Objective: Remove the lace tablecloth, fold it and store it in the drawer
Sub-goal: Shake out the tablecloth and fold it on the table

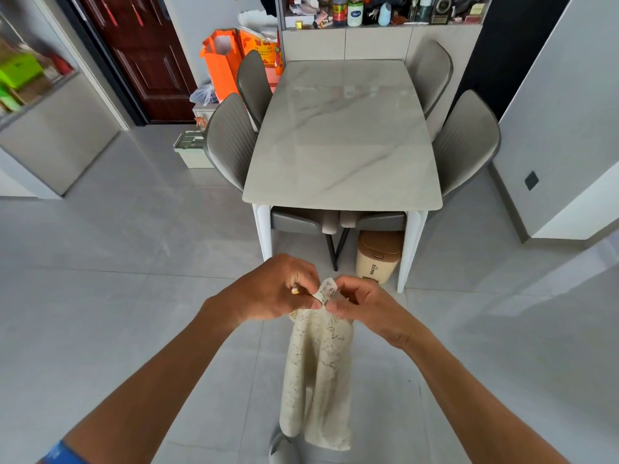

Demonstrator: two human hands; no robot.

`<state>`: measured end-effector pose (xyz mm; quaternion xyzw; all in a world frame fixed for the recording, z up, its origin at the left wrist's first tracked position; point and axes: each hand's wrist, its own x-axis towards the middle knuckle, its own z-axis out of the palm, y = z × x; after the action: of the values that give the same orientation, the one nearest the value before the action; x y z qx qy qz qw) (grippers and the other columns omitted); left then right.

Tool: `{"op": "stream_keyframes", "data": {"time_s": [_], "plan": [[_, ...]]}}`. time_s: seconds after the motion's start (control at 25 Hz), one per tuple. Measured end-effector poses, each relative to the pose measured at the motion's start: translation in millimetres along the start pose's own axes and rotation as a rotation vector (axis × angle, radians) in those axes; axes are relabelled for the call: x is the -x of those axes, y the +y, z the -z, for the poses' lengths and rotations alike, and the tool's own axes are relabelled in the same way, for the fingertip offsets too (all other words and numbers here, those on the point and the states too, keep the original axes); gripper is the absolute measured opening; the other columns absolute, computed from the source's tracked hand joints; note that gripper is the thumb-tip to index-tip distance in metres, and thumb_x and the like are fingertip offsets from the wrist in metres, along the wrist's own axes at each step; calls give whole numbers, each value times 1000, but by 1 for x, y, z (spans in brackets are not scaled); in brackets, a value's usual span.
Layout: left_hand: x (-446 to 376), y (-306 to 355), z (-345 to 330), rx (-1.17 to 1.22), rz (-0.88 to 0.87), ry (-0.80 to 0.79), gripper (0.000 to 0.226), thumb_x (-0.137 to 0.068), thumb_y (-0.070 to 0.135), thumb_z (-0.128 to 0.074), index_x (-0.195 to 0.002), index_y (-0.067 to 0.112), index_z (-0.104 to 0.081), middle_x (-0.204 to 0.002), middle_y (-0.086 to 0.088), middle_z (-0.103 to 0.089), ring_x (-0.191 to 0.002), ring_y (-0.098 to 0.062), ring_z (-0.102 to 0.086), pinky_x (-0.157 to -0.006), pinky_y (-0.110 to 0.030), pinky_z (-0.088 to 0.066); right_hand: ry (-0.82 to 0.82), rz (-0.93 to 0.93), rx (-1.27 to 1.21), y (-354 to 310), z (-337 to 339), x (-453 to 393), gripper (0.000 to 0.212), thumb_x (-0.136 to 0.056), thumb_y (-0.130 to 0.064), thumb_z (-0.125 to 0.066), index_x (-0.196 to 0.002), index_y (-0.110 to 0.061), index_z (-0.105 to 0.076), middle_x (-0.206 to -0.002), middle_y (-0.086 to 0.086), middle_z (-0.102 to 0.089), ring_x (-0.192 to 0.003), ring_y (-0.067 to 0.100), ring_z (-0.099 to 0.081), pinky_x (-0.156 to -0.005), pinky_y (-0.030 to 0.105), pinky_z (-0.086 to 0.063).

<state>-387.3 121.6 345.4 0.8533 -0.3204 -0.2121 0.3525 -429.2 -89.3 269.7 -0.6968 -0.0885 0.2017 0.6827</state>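
Both hands, left [274, 289] and right [363, 304], pinching the hanging tablecloth [318, 373] before a bare marble surface [341, 135] ringed by grey chairs [231, 139], grey tiled floor [117, 249] below.

Bare forearms, no sleeves down to the wrists. Blue sleeve edge [58, 452] high on the left arm, with faint pale markings. Small yellow-and-white ring or ornament [295, 291] on a finger of the left hand [274, 289]. Grey slipper [281, 447] on one foot.

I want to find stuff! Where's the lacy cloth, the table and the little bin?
lace tablecloth [318, 373], head view, hanging middle.
table [341, 155], head view, bare marble top.
bin [376, 259], head view, front wall.
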Motion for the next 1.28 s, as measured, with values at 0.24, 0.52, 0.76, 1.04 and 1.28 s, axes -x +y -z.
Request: {"op": "stream_keyframes", "data": {"time_s": [0.24, 0.52, 0.76, 1.04, 1.28], "plan": [[7, -13, -8, 75, 37, 74, 11, -79, 27, -78, -87, 19, -77, -82, 3, -67, -72, -13, -64, -64, -33, -55, 88, 31, 190, -6, -16, 1, 19, -83, -39, -70, -91, -22, -69, -84, 14, -66, -74, 32, -62, -65, 44, -50], [14, -28, -9, 582, 131, 336, 24, -73, 15, -81, -94, 23, -76, -84, -2, -76, -85, -15, -71, -78, -28, -56, 292, 44, 206, -15, -2, 14, 6, -90, -28, -67, -90, -27, -73, -86, 2, -74, -82, 24, -70, -73, 43, -59], [0, -12, -20, 584, 204, 499, 12, -88, 21, -69, -89, 13, -78, -83, -13, -76, -76, -17, -67, -74, -28, -50, 592, 249, 176, -14, -4, 23, 16, -95, -19, -61, -95, -22, -77, -101, -9, -68, -97, 10, -65, -80, 14, -48], [-19, 34, -14, 606, 69, 551, 23, -93, 16, -62, -79, 0, -71, -69, -11, -54, -68, -20, -46, -68, -33, -39, 453, 501, 518, -48, -16, 38, 17, -93, -23, -63, -90, -12, -76, -80, -11, -66, -75, 7, -63, -67, 15, -47], [-16, 53, -20, 610, 16, 371, 20, -94, 12, -59, -102, 4, -75, -94, -10, -76, -88, -15, -71, -80, -21, -54, 556, 453, 402, -73, -20, 35, 12, -89, -23, -70, -81, -18, -77, -63, -9, -65, -57, 14, -57, -55, 36, -47]]}}
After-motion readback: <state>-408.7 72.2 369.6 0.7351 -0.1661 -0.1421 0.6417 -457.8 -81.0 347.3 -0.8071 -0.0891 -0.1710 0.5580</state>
